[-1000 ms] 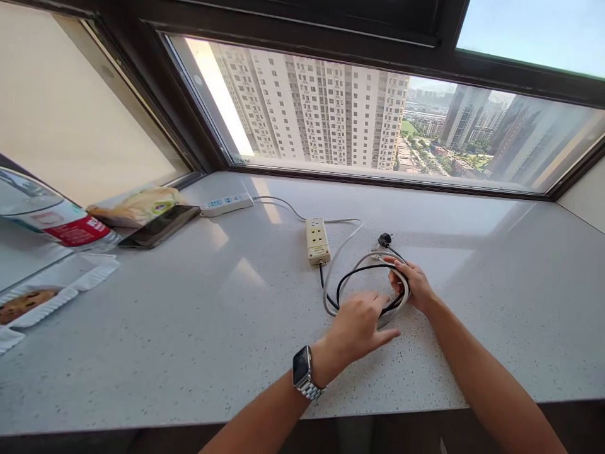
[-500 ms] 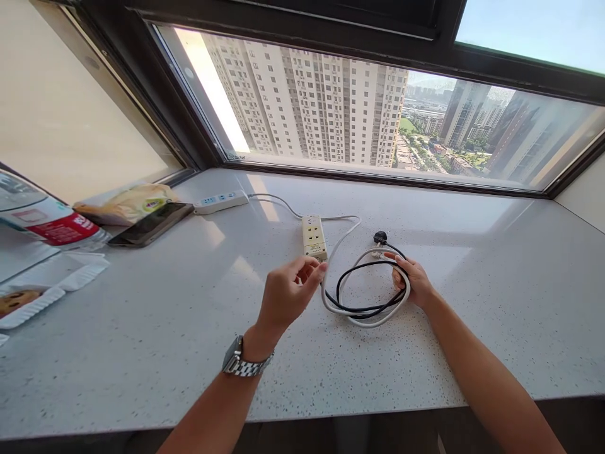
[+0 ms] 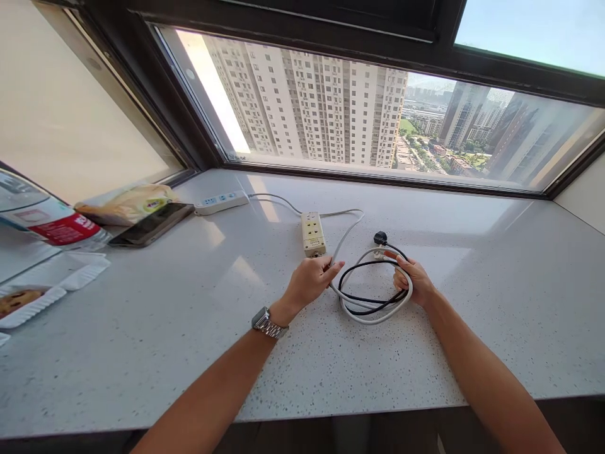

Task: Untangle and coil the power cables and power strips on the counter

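On the speckled white worktop (image 3: 189, 353) by the window, left hand (image 3: 309, 280) pinching white cable (image 3: 347, 233), right hand (image 3: 413, 280) gripping half-wound black-and-white cable coil (image 3: 373, 309), beige power strip (image 3: 312, 233) lying loose.

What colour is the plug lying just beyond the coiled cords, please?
Black: the plug shows clearly in the head view.

Both forearms bare, reaching forward, converging toward centre. Left hand (image 3: 309, 280) palm down, fingers curled closed, wrist slightly bent, metal watch (image 3: 267, 322) on wrist. Right hand (image 3: 414, 282) fingers curled in a closed grip, knuckles up.
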Motion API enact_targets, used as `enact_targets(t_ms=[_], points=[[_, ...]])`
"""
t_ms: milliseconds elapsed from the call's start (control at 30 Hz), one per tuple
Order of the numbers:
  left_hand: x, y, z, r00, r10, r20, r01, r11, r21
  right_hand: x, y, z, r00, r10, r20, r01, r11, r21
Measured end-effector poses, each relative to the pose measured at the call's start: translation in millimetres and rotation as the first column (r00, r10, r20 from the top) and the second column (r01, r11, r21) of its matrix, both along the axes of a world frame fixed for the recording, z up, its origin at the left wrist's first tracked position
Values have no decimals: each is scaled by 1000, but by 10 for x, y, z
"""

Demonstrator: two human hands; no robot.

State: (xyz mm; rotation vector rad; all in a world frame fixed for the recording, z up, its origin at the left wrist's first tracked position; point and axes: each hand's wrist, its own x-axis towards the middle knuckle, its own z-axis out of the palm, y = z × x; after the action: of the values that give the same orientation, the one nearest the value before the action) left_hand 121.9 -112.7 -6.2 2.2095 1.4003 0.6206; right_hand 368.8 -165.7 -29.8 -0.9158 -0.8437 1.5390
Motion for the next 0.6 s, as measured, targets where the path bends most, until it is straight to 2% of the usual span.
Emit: enact_targets(t_ms=[100,167,200,267,333,400,467,600], points=[[70,74,-2,980,127,-154,-92,973,213,-15,0,-10,1000,13,4,-13,1000,10],[107,36,20,975,165,-149,-101,927,362,-39,4,-17,1000,-10,16,10,1000,16],[133,-14,37,982,145,-123,-80,900,429,-54,6,-20,999,-30,30,29,999,22],[219,-164,73,996,10,-83,34,862,506,-82,8,-20,995,-71,68,68,997,40],[359,-343,83,977,-198,-83,213,851,481,-101,6,-13,990,-102,100,97,994,57],[525,-493,51,926,-365,-102,375,848,375,-108,-1,5,987,-109,120,101,993,65],[658,-570,-13,893,-433,-119,449,859,244,-108,-10,29,985,-97,142,90,994,60],[703,-540,-113,884,-463,-60,467,881,82,-107,-19,52,966,-134,221,124,990,60]])
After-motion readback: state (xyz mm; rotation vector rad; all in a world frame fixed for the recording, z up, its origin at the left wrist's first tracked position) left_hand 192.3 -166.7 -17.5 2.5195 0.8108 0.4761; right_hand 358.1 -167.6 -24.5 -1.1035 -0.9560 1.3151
